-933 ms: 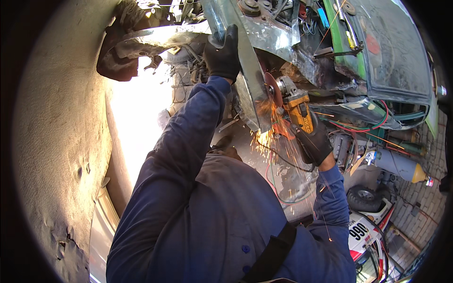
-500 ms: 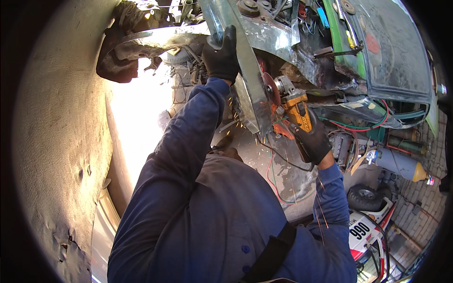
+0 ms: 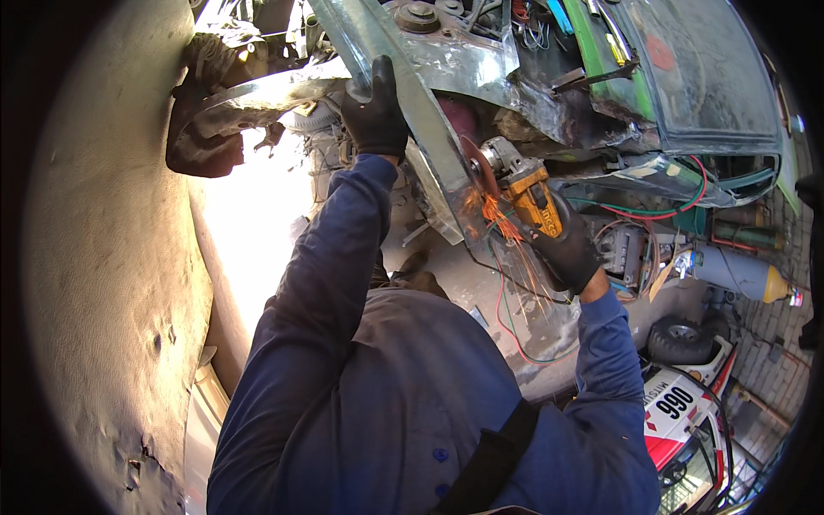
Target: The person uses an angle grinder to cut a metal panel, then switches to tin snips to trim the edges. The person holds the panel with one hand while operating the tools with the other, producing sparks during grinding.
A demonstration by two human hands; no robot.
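My gloved left hand (image 3: 378, 116) is wrapped round a long, bent grey-green sheet-metal panel (image 3: 421, 112), its thumb lying along the face. My gloved right hand (image 3: 565, 245) grips the body of a yellow-and-black angle grinder (image 3: 534, 196). The grinder's reddish disc (image 3: 479, 165) meets the panel's right side near its lower end. Orange sparks (image 3: 502, 219) spray from there, down past my right hand. My left fingers on the panel's far side are partly hidden.
A stripped green car body (image 3: 635, 94) fills the upper right. Red and green hoses (image 3: 515, 339) trail over the floor. A grey gas cylinder (image 3: 730, 270) and a tyre (image 3: 678, 339) lie at right. A large tan sheet (image 3: 112, 257) stands along the left.
The panel and both hands appear slightly further left in the view, which has itself shifted. The sparks at the disc are brighter and denser. Both hands keep their hold.
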